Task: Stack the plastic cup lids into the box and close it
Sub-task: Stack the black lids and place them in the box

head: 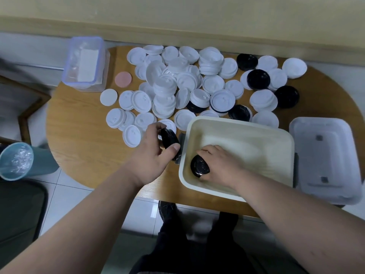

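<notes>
Looking down in the head view, one oval wooden table (88,135) is carrying everything. Two bare hands are working at its near edge.

The left hand (154,155) is curling thumb and fingers round a black lid (169,140), ribbed and round, holding it on edge just outside the left wall of the box (237,123). Whether that is one lid or a few nested together cannot be told. The right hand (219,164) is reaching inside the box, its fingers grasping a second black lid (199,168) that is resting low in the near-left corner.

The box is a single cream tub, rectangular with rounded corners, smooth plastic, standing open at the table's near side. Its one box cover (325,161), translucent grey with a stepped rim, is lying flat just beside it on the right.

Behind the box, five loose black lids (258,79) are showing among the white lids (213,84), which are overlapping too much to count. They are round, domed and moulded, some nesting in short stacks.

One flat pink disc (123,79) and one flat white disc (108,97) are lying at the pile's left. One clear container (84,62) with a bluish rim is sitting at the far-left corner. One teal bin (15,161) with a crinkled liner is standing on the floor.
</notes>
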